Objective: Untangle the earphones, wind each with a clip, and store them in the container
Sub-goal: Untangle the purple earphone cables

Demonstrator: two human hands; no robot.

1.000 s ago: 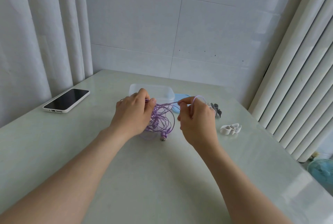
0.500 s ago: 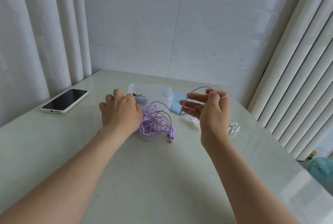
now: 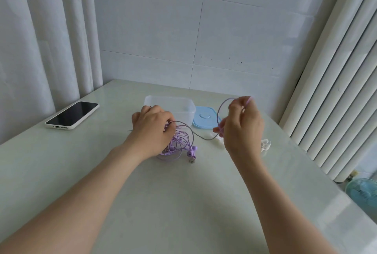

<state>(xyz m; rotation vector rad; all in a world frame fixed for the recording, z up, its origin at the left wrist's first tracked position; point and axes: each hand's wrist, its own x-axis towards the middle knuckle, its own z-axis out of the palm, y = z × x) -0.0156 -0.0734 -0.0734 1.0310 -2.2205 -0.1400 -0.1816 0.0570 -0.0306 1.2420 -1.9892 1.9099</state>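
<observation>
Since half a second ago, the left hand (image 3: 152, 129) has curled its fingers onto the purple earphones (image 3: 179, 143), a tangle of thin glossy cord on the smooth pale table (image 3: 183, 202). The right hand (image 3: 242, 129) pinches one strand, which arcs up in a round loop. From the tangle, a clear plastic container (image 3: 173, 104) stands at 12 o'clock. Its rounded pale blue lid (image 3: 205, 118) lies at 1, a white clip (image 3: 265, 144) at 3, and a flat phone (image 3: 72, 115) at 10.

phone (image 3: 72, 115) left of container (image 3: 184, 110), lid (image 3: 205, 118) right; earphones (image 3: 179, 141) in front
</observation>
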